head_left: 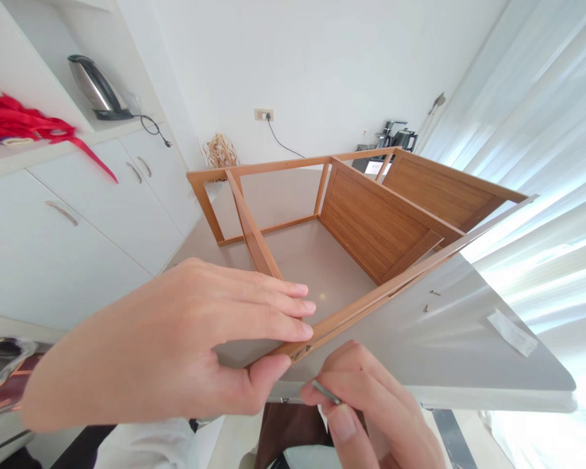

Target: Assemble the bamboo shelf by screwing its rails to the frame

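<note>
A wooden shelf frame (400, 189) with slatted panels lies on its side on the grey table. My left hand (209, 332) grips its near rail, fingertips over the top and thumb against the front face, close to a small metal fitting (301, 352) in the wood. Just right of that fitting, my right hand (371, 404) pinches a short grey metal rod, apparently a hex key (327, 392), between thumb and fingers. The rod's tip is apart from the rail. Most of the tool is hidden in the hand.
Two small screws (430, 299) and a clear plastic strip (512, 332) lie on the grey table (390, 352) to the right. White cabinets (73, 241) stand left, with a kettle (97, 88) and red ribbon (24, 120) above. Sheer curtains (542, 130) hang right.
</note>
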Demonstrator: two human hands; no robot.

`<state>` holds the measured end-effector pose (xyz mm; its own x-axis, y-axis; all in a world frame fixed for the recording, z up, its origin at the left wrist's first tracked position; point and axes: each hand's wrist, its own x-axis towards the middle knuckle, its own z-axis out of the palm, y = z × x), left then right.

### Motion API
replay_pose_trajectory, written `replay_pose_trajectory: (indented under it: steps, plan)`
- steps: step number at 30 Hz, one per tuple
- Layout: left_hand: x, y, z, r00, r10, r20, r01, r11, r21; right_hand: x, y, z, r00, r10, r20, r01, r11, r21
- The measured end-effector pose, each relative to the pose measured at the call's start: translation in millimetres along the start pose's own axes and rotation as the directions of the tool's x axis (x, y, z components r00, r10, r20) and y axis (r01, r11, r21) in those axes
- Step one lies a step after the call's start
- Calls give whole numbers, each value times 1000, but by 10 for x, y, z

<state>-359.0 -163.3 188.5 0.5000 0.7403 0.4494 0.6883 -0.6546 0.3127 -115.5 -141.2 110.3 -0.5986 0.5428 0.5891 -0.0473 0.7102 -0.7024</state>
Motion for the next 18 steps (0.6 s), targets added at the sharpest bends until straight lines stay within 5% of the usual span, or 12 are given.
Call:
replay_pose_trajectory:
  steps: [5,18]
  plan:
    - [-5,0,2,1000,-3,5,3,1000,-1,78,-17,-129,996,-82,-36,61,919,-390]
    - [0,1,0,1000,-2,9,2,1000,-15,136,-9,-106,987,-159,-3,146,909,-391]
